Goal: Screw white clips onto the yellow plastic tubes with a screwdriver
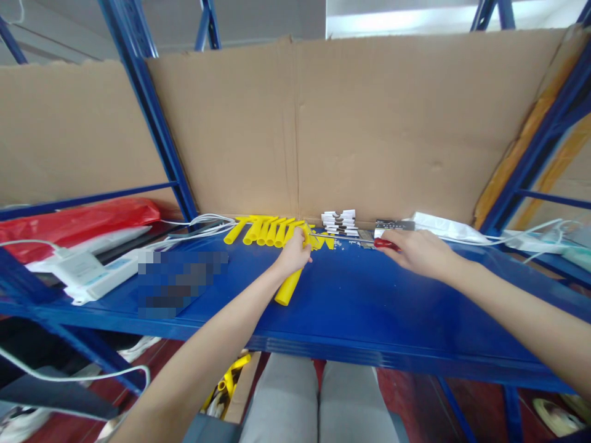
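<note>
Blue metal makes up the bench (369, 301), and over its front half, left of the middle, a yellow T-shaped piece (289, 288) is held with its tube end slanting down toward the front edge. The left hand (293, 253) is closed around this piece just below its head. The right hand (415, 249), nearer the bench's right end, is curled closed on a red-handled screwdriver (384, 243), whose shaft points left, almost level, to the yellow head; whether the tip is seated there, I cannot tell.

Behind the left hand, a row of yellow pieces (261, 232) lies along the back edge, tubes facing the front. To the right of them, close to the same edge, sit a stack of white parts (340, 223) and a white packet (446, 227). Small loose bits (339, 243) are scattered between the hands. Toward the left end lies a white power strip (108, 280).
</note>
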### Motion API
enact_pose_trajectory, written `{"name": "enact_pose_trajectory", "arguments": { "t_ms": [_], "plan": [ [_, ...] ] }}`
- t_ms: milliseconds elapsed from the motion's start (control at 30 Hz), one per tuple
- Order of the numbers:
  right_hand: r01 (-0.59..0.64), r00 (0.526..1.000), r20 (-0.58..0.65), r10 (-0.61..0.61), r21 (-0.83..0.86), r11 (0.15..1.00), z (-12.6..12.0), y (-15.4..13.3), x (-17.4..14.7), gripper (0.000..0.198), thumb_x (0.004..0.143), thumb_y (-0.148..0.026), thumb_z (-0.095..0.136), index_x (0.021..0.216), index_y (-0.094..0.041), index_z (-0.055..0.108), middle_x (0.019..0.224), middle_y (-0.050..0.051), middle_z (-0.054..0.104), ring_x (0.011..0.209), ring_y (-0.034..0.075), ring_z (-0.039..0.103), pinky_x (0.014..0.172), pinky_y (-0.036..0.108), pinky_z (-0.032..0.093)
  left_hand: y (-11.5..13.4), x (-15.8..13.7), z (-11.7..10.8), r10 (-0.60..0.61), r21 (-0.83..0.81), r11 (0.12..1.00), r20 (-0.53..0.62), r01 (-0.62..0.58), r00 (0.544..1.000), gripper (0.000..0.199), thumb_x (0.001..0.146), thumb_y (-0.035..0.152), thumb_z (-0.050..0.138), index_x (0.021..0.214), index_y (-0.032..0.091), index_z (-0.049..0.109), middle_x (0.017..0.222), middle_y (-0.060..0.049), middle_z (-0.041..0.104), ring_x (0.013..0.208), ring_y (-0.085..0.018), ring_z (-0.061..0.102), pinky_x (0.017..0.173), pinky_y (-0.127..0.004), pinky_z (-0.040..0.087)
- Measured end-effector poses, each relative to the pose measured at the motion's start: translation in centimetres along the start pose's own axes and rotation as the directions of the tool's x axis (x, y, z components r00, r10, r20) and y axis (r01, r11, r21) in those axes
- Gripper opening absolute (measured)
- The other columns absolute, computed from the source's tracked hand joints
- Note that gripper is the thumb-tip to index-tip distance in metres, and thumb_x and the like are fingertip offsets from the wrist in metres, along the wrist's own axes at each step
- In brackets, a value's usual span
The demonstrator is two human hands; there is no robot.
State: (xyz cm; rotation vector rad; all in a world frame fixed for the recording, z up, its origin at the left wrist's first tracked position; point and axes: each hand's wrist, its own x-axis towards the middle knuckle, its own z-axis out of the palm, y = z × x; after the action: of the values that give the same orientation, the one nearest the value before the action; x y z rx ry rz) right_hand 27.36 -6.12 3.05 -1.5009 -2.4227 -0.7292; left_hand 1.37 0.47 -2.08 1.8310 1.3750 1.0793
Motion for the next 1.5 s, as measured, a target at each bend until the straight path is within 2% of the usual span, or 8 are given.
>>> {"name": "enact_pose_trajectory", "arguments": {
  "t_ms": [200, 367, 667, 767, 900, 1133, 1267, 1500],
  "plan": [
    [-0.031, 0.994, 0.109, -0.006, 0.340, 0.940, -0.3, 1.4, 0.7, 0.031, 0.087, -0.045, 0.045, 0.077, -0.021, 0.061, 0.071, 0.004, 0.066, 0.061, 0.017, 0.058, 0.055, 0.026, 0.035, 0.5, -0.3, -0.1, 0.025, 0.022, 0.999, -0.003, -0.024, 1.000, 0.023, 0.080, 0.006, 0.051, 0.091, 0.020, 0.037, 0.083, 0.000, 0.056, 0.042, -0.007, 0.051, 0.048, -0.022, 0.044],
    [-0.120, 0.968, 0.250, -0.032, 0.570, 0.812, -0.1, 2.1, 0.8, 0.047, 0.081, -0.065, 0.043, 0.071, -0.020, 0.056, 0.062, 0.003, 0.061, 0.055, 0.015, 0.054, 0.050, 0.025, 0.037, 0.2, -0.2, 0.1, 0.028, -0.033, 0.999, 0.021, -0.028, 0.999, 0.022, 0.081, 0.007, 0.050, 0.088, 0.022, 0.035, 0.088, 0.001, 0.056, 0.045, -0.005, 0.053, 0.045, -0.019, 0.042],
    [-0.257, 0.891, 0.445, -0.087, 0.654, 0.711, -0.3, 2.5, 1.0, 0.054, 0.077, -0.072, 0.044, 0.067, -0.019, 0.054, 0.057, 0.001, 0.057, 0.041, 0.008, 0.042, 0.039, 0.022, 0.032, -0.2, 0.1, 0.1, 0.064, -0.101, 0.993, 0.025, -0.061, 0.998, 0.023, 0.079, 0.008, 0.054, 0.089, 0.020, 0.038, 0.094, -0.002, 0.057, 0.053, -0.006, 0.058, 0.043, -0.015, 0.043],
    [-0.279, 0.873, 0.478, -0.095, 0.650, 0.707, 0.0, 3.1, 1.4, 0.054, 0.076, -0.072, 0.045, 0.070, -0.019, 0.055, 0.060, 0.001, 0.058, 0.041, 0.008, 0.043, 0.038, 0.022, 0.031, -0.2, 0.1, 0.0, 0.059, -0.117, 0.992, 0.013, -0.057, 0.998, 0.022, 0.079, 0.008, 0.055, 0.087, 0.020, 0.038, 0.093, -0.001, 0.056, 0.053, -0.005, 0.059, 0.042, -0.014, 0.043],
    [-0.237, 0.877, 0.470, -0.104, 0.611, 0.756, 0.5, 3.3, 1.7, 0.054, 0.078, -0.071, 0.043, 0.066, -0.019, 0.054, 0.056, 0.001, 0.055, 0.042, 0.010, 0.046, 0.040, 0.023, 0.033, 0.0, 0.1, 0.0, 0.033, -0.119, 0.992, 0.001, -0.033, 0.999, 0.023, 0.079, 0.008, 0.055, 0.086, 0.020, 0.038, 0.090, 0.001, 0.055, 0.054, -0.005, 0.059, 0.037, -0.011, 0.038],
    [-0.106, 0.948, 0.306, -0.086, 0.559, 0.823, 1.1, 2.2, 1.7, 0.055, 0.081, -0.069, 0.034, 0.062, -0.021, 0.051, 0.058, 0.003, 0.056, 0.052, 0.015, 0.050, 0.049, 0.027, 0.036, -0.1, 0.4, 0.2, -0.034, -0.146, 0.989, -0.043, 0.027, 0.998, 0.021, 0.076, 0.004, 0.055, 0.089, 0.019, 0.048, 0.093, -0.005, 0.060, 0.057, -0.012, 0.062, 0.034, -0.017, 0.040],
    [-0.038, 0.979, 0.196, -0.055, 0.443, 0.896, 1.0, 1.7, 1.6, 0.044, 0.087, -0.055, 0.035, 0.068, -0.021, 0.057, 0.062, 0.003, 0.062, 0.056, 0.017, 0.054, 0.052, 0.027, 0.036, -0.4, 0.6, 0.0, -0.049, -0.169, 0.985, -0.094, 0.033, 0.994, 0.022, 0.073, 0.006, 0.061, 0.089, 0.018, 0.053, 0.098, -0.008, 0.063, 0.055, -0.015, 0.061, 0.034, -0.020, 0.040],
    [-0.062, 0.995, 0.078, 0.054, 0.093, 0.994, 0.9, 0.9, 1.0, 0.025, 0.089, -0.035, 0.043, 0.087, -0.021, 0.063, 0.082, 0.007, 0.071, 0.070, 0.020, 0.063, 0.057, 0.027, 0.035, -0.1, 0.3, 0.0, -0.066, -0.180, 0.983, -0.109, 0.046, 0.992, 0.024, 0.073, 0.006, 0.061, 0.092, 0.017, 0.054, 0.108, -0.011, 0.062, 0.050, -0.013, 0.059, 0.034, -0.021, 0.039]
  ]
}}
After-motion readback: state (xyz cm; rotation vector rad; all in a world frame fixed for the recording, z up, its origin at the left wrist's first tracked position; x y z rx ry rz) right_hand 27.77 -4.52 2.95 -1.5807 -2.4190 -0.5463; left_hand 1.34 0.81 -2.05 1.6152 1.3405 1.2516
